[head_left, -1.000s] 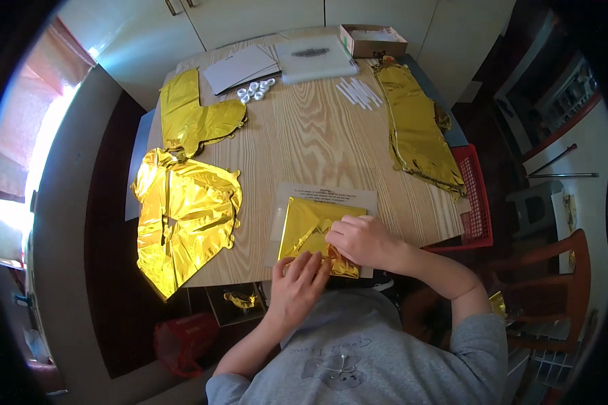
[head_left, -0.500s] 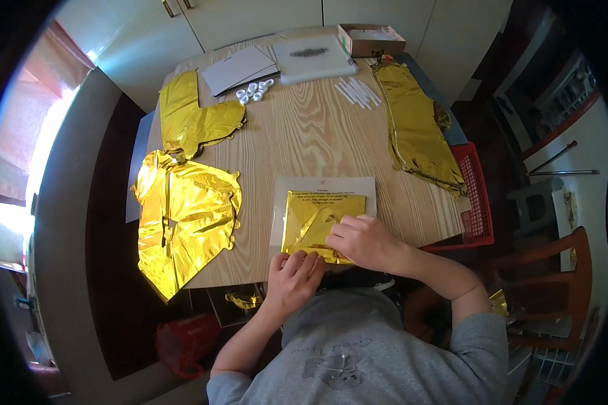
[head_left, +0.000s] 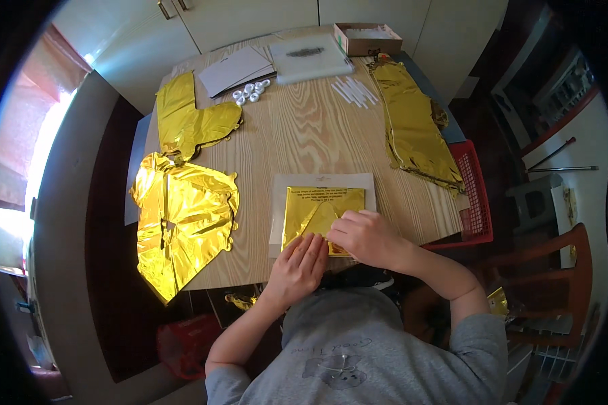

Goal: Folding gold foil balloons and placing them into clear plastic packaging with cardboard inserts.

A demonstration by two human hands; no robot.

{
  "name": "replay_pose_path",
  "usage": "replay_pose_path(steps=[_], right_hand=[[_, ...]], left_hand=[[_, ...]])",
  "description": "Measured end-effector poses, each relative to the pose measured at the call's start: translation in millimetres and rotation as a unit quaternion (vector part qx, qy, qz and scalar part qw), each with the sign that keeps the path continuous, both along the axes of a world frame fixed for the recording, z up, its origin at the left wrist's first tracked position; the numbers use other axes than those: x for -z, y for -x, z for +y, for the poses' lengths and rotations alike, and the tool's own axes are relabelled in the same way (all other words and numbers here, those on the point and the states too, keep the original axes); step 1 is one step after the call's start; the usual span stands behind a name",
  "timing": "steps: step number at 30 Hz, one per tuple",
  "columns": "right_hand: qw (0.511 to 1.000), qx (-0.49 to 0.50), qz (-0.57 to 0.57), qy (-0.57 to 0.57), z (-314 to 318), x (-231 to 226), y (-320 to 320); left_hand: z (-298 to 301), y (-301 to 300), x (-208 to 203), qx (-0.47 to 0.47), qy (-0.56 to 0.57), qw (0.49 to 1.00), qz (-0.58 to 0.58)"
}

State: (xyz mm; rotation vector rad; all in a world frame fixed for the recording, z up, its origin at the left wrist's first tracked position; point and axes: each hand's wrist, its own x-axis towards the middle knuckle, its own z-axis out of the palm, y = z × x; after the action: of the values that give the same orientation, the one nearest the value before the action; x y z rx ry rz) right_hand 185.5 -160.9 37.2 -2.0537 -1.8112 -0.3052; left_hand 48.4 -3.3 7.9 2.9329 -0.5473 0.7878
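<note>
At the table's near edge lies a folded gold foil balloon [head_left: 304,214], apparently in a clear plastic bag [head_left: 327,194] with printed lines across its top. A white card or sheet [head_left: 277,202] shows beneath it. My left hand [head_left: 300,265] rests with outstretched fingers on the package's lower left part. Curled fingers of my right hand [head_left: 365,236] pinch together at the package's lower right. What they grip is hidden.
Gold foil balloons lie flat at near left [head_left: 182,229], far left [head_left: 199,115] and right [head_left: 419,125]. Further back are white tape rolls [head_left: 252,92], white straws [head_left: 352,92], white cards [head_left: 233,71], clear bags [head_left: 314,61] and an open box [head_left: 368,40]. A red basket [head_left: 476,196] stands at right.
My left hand has slid up and right onto the package, its fingers straightening. My right hand has shifted slightly and stays closed. The bag's printed top edge has spread out differently.
</note>
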Motion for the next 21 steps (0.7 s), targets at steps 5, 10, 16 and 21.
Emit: replay_pose_path(steps=[5,10,16,21], right_hand=[[1.0,0.012,-0.003,-0.013,-4,-9,3],[0.995,-0.014,0.096,0.013,-34,-14,45],[0.997,0.038,0.066,0.031,-25,20,57],[0.991,0.119,0.039,0.056,-14,39,61]], left_hand=[[4,-5,1,0.008,-0.013,1.0,0.01],[8,-12,-1,-0.01,0.006,1.0,0.024],[10,-17,-10,-0.02,0.042,0.998,0.035],[7,-18,-15,-0.017,0.048,0.998,0.041]])
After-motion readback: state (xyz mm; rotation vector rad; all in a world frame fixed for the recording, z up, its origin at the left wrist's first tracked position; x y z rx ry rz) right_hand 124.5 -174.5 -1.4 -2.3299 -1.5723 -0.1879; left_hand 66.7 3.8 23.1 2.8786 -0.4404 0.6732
